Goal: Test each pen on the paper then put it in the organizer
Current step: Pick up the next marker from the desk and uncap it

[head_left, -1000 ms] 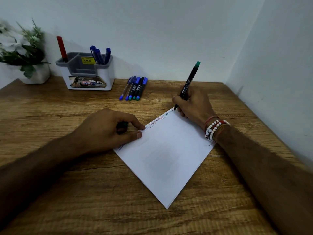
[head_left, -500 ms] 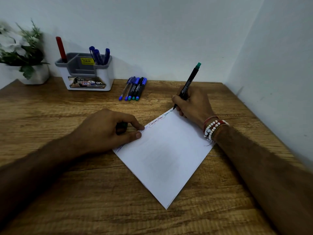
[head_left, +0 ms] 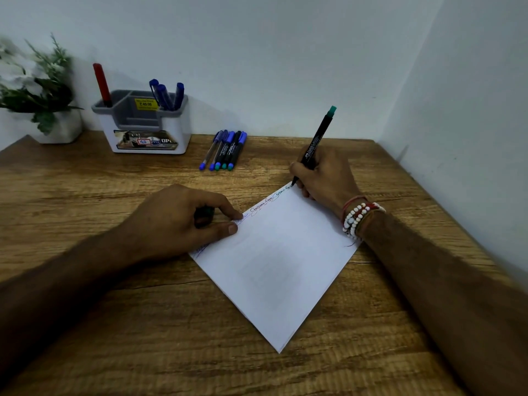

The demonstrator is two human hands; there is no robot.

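Note:
A white sheet of paper [head_left: 280, 261] lies turned like a diamond on the wooden desk [head_left: 143, 324]. Handwriting runs along its upper left edge. My right hand [head_left: 325, 175] grips a black pen with a green end [head_left: 315, 141], its tip at the paper's top corner. My left hand [head_left: 183, 221] holds a dark cap [head_left: 203, 217] in its curled fingers, and its thumb and forefinger press the paper's left edge. Several capped pens [head_left: 224, 150] lie side by side behind the paper. The grey and white organizer [head_left: 143, 124] holds a red pen [head_left: 101, 84] and three blue pens [head_left: 167, 94].
A potted plant in a white pot [head_left: 43, 90] stands at the back left next to the organizer. White walls close the desk at the back and on the right. Beaded bracelets [head_left: 357, 217] circle my right wrist.
My right hand has carried the pen tip a little up and right along the paper's edge, lengthening the written line to the top corner. My left hand has stayed in place.

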